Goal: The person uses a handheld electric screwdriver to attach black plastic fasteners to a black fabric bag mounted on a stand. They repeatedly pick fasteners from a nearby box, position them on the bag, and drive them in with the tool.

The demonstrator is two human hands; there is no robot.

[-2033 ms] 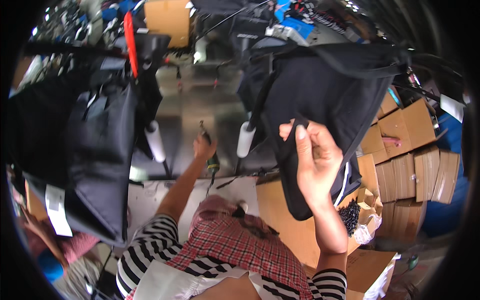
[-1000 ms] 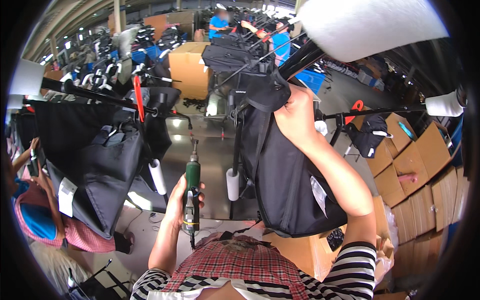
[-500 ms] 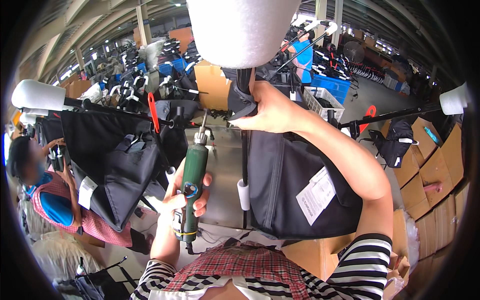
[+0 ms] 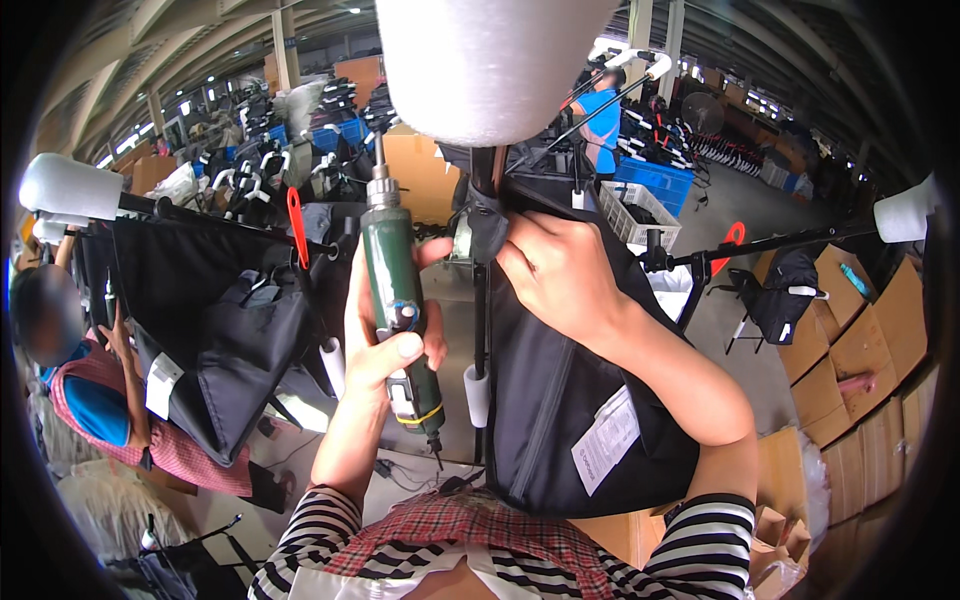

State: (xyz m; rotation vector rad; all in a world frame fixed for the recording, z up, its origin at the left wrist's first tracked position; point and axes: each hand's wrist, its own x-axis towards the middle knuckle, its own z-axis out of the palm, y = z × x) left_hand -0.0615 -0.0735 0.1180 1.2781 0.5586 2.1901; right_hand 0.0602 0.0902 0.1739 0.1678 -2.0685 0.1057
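My left hand (image 4: 372,365) is wrapped round a green electric screwdriver (image 4: 388,240), whose bit points up and away from me. The bit touches nothing. Pinched in my right hand (image 4: 568,275) is a black fabric flap (image 4: 488,228), which wraps round an upright black tube (image 4: 481,320). The fingertips are partly hidden behind the flap. Below that hand hangs a large black fabric seat (image 4: 540,430) of what looks like a stroller, with a white paper label (image 4: 605,440) on it. White foam (image 4: 490,75) covers the tube's top end.
Another stroller (image 4: 220,340) with black fabric hangs at left, beside a co-worker (image 4: 100,400) in a checked apron. Cardboard boxes (image 4: 860,350) stand at right. Farther off are a white crate (image 4: 640,210), a blue bin (image 4: 655,183) and a second person (image 4: 600,120).
My left hand has raised the screwdriver away from me, its bit now higher. My right hand has turned and shifted slightly nearer me, still at the flap. The black seat has swung a little left.
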